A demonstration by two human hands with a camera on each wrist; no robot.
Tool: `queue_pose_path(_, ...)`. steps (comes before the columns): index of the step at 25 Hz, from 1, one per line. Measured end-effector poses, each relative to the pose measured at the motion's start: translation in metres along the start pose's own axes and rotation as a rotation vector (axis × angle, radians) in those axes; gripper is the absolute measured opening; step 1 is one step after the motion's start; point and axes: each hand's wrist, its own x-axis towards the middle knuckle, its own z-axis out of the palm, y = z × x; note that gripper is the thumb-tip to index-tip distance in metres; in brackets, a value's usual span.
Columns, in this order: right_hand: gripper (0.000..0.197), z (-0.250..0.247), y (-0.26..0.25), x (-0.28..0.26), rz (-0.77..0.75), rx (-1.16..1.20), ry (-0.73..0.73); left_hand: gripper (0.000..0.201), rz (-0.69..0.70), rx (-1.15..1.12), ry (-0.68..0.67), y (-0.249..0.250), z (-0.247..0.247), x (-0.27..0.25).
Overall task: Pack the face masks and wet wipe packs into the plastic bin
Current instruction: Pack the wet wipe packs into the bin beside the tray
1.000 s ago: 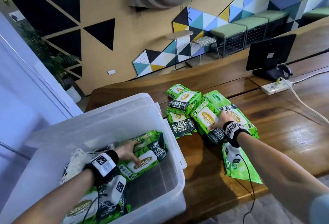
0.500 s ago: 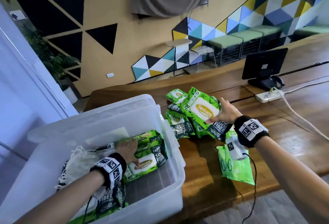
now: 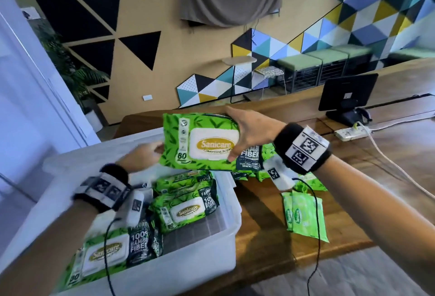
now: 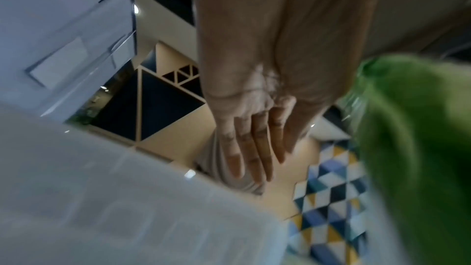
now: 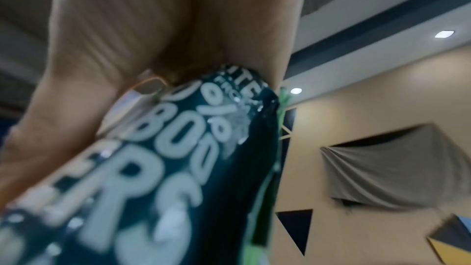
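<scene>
My right hand [image 3: 247, 131] grips a green Sanicare wet wipe pack [image 3: 200, 142] by its right end, thumb under and fingers over, above the far right part of the clear plastic bin [image 3: 200, 265]. The right wrist view shows that pack's dark printed end [image 5: 178, 168] pressed into my palm. My left hand [image 3: 143, 154] reaches up to the pack's left edge with straight fingers [image 4: 249, 148]; I cannot tell whether they touch it. Several wipe packs [image 3: 186, 208] lie in the bin. More packs [image 3: 249, 161] are piled on the wooden table [image 3: 270, 225] behind my right wrist.
Two thin light-green packs [image 3: 303, 215] lie near the table's front edge, right of the bin. A black monitor [image 3: 346, 93] and a white power strip [image 3: 350, 132] with a cable sit at the far right. The bin stands at the table's left end.
My right hand has lifted the pack off the pile and carried it left, over the bin. My left hand has come up out of the bin toward the pack.
</scene>
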Motion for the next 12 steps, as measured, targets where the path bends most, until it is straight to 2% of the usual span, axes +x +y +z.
queue_pose_path(1,0.119,-0.002,-0.01,0.006,-0.062,-0.099,-0.034,0.028,0.081,-0.126,0.101,0.019,-0.022,-0.007)
queue_pose_path(2,0.121,-0.002,-0.018,0.014,-0.11,-0.184,-0.064,0.026,0.164,-0.266,0.107,0.038,-0.039,-0.014)
queue_pose_path(3,0.122,-0.001,-0.027,0.02,-0.153,-0.242,-0.095,0.036,0.214,-0.359,0.021,0.057,-0.048,-0.022)
queue_pose_path(4,0.122,0.003,-0.037,0.025,-0.198,-0.282,-0.125,0.059,0.22,-0.313,-0.096,0.072,-0.051,-0.03)
queue_pose_path(6,0.116,0.014,-0.055,0.034,-0.305,-0.336,-0.149,0.11,0.216,0.057,-0.248,0.089,-0.048,-0.039)
queue_pose_path(7,0.111,0.018,-0.061,0.038,-0.338,-0.346,-0.153,0.121,0.207,0.216,-0.274,0.089,-0.044,-0.037)
queue_pose_path(8,0.104,0.02,-0.065,0.039,-0.356,-0.314,-0.157,0.125,0.167,0.292,-0.263,0.09,-0.039,-0.038)
queue_pose_path(10,0.082,0.011,-0.057,0.033,-0.35,-0.096,-0.112,0.125,0.136,0.292,-0.208,0.082,-0.028,-0.043)
queue_pose_path(12,0.051,-0.005,-0.025,0.022,-0.304,0.236,0.099,0.127,0.071,0.193,-0.255,0.063,-0.017,-0.051)
